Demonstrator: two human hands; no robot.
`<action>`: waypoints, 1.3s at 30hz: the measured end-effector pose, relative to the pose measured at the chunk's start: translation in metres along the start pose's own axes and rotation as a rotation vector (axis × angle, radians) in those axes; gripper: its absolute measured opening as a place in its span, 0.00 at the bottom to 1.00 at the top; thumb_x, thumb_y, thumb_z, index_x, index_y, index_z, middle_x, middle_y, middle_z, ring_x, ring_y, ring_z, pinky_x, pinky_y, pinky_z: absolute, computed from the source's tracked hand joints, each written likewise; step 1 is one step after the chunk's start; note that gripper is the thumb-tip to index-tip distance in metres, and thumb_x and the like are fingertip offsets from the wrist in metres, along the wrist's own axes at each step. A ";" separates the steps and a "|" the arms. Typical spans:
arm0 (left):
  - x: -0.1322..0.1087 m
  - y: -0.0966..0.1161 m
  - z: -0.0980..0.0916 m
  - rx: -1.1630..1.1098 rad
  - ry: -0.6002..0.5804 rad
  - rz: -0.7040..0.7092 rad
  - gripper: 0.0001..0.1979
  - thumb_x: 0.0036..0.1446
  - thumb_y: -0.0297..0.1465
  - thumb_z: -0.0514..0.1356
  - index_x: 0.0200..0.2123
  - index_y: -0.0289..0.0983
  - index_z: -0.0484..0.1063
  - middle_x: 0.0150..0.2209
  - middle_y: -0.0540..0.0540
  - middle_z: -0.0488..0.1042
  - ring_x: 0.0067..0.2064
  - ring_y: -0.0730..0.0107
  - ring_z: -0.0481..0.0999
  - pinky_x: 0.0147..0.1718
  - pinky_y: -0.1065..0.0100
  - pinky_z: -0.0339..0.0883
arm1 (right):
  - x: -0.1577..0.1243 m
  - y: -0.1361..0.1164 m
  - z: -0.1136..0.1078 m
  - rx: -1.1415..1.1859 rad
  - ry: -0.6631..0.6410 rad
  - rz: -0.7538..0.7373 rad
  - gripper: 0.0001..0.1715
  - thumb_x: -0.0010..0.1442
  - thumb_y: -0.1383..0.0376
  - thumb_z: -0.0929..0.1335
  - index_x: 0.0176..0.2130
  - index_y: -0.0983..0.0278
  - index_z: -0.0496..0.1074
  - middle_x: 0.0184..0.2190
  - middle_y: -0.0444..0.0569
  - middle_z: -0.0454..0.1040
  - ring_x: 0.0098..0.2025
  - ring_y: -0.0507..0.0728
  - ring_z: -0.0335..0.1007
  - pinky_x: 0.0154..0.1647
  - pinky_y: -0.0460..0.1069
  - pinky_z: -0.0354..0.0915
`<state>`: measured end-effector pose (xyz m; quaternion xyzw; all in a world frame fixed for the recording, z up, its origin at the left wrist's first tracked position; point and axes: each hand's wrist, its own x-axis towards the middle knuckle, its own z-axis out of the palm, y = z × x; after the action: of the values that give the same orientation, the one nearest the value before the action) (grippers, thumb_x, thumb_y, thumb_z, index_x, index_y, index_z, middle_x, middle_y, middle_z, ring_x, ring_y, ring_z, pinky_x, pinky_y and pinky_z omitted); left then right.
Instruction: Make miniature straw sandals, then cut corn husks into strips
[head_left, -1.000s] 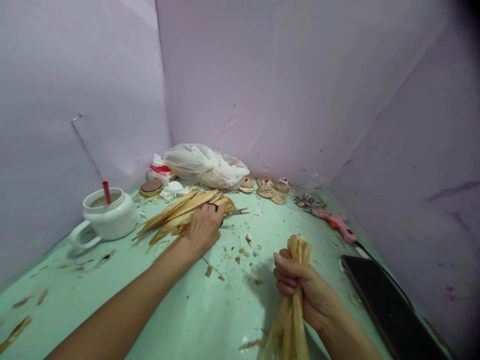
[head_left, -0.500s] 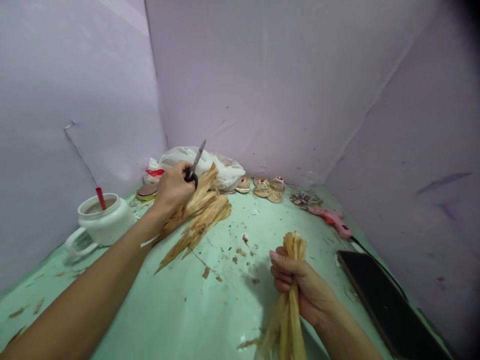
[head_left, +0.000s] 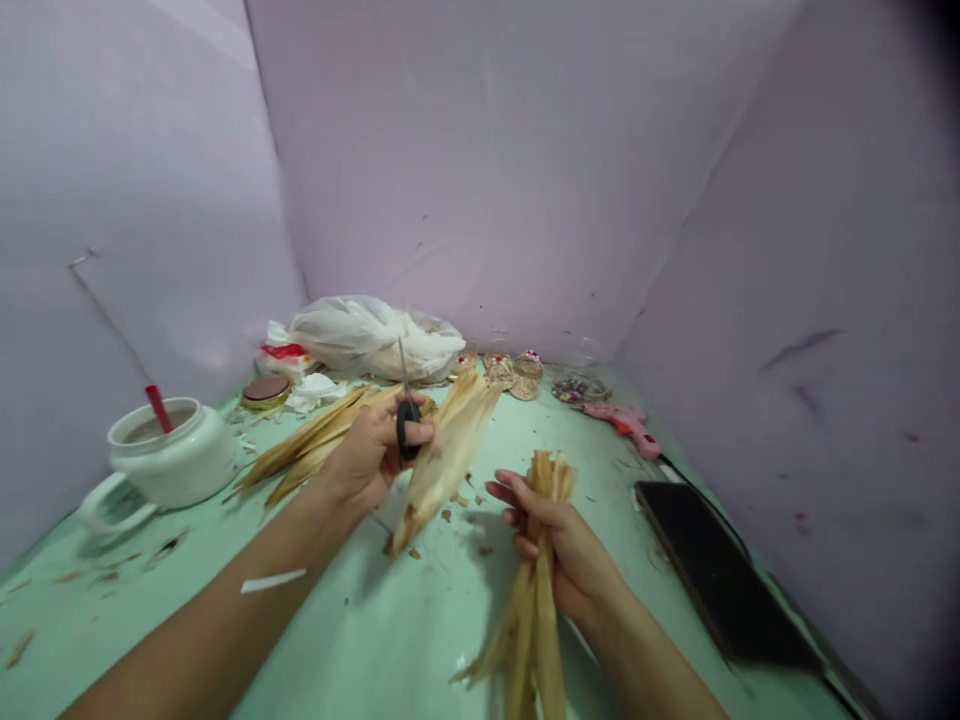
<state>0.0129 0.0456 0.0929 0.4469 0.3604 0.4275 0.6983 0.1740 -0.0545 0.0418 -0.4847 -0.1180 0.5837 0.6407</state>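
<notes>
Black-handled scissors [head_left: 408, 428] are held in my left hand [head_left: 369, 455], blades pointing up and away. The same hand also grips a broad, pale dried corn husk [head_left: 454, 435], lifted over the table and slanting to the upper right. My right hand [head_left: 574, 555] is closed around a bundle of corn husks [head_left: 538, 630], its gathered end up and its loose ends hanging down out of view. The index finger of that hand is partly extended. More husks [head_left: 307, 440] lie behind my left hand.
At left stands a white mug [head_left: 172, 460] with a red-handled tool in it. A white plastic bag [head_left: 367, 335], small woven ornaments [head_left: 517, 375] and a bead container [head_left: 574, 388] line the back. A pink glue gun [head_left: 626, 425] and dark phone [head_left: 724, 580] lie right; scraps dot the table [head_left: 360, 640].
My left hand has come back from the husk pile toward me, with the scissors and one husk lifted out. My right hand still holds its bundle, fingers slightly loosened. The view has shifted right.
</notes>
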 end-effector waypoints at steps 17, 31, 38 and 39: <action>-0.021 -0.072 0.016 -0.100 0.058 -0.305 0.21 0.32 0.22 0.63 0.34 0.38 0.62 0.20 0.57 0.67 0.20 0.80 0.66 0.17 0.79 0.56 | 0.001 0.012 -0.002 -0.045 -0.105 -0.049 0.21 0.41 0.61 0.75 0.35 0.69 0.71 0.21 0.43 0.69 0.17 0.44 0.56 0.11 0.38 0.48; -0.038 -0.056 0.019 0.652 -0.053 0.408 0.15 0.41 0.23 0.57 0.37 0.39 0.66 0.26 0.52 0.71 0.27 0.74 0.70 0.28 0.73 0.62 | -0.003 0.005 -0.004 -0.183 0.011 -0.198 0.25 0.35 0.58 0.76 0.35 0.64 0.71 0.22 0.39 0.66 0.20 0.46 0.53 0.13 0.40 0.43; -0.047 -0.056 0.017 1.019 -0.353 0.597 0.17 0.45 0.21 0.54 0.40 0.42 0.69 0.32 0.52 0.74 0.32 0.71 0.72 0.32 0.72 0.63 | -0.002 0.003 -0.005 -0.174 0.019 -0.185 0.11 0.35 0.70 0.73 0.23 0.66 0.69 0.17 0.39 0.66 0.17 0.44 0.53 0.12 0.39 0.49; -0.045 -0.054 0.016 0.995 -0.295 0.549 0.17 0.46 0.22 0.55 0.41 0.42 0.69 0.32 0.52 0.75 0.32 0.71 0.72 0.32 0.72 0.63 | 0.000 0.001 -0.007 -0.175 0.076 -0.181 0.10 0.33 0.72 0.71 0.22 0.67 0.68 0.17 0.40 0.66 0.17 0.44 0.55 0.12 0.39 0.50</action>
<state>0.0248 -0.0137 0.0535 0.8528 0.2877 0.3054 0.3111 0.1790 -0.0578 0.0374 -0.5478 -0.1876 0.4921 0.6500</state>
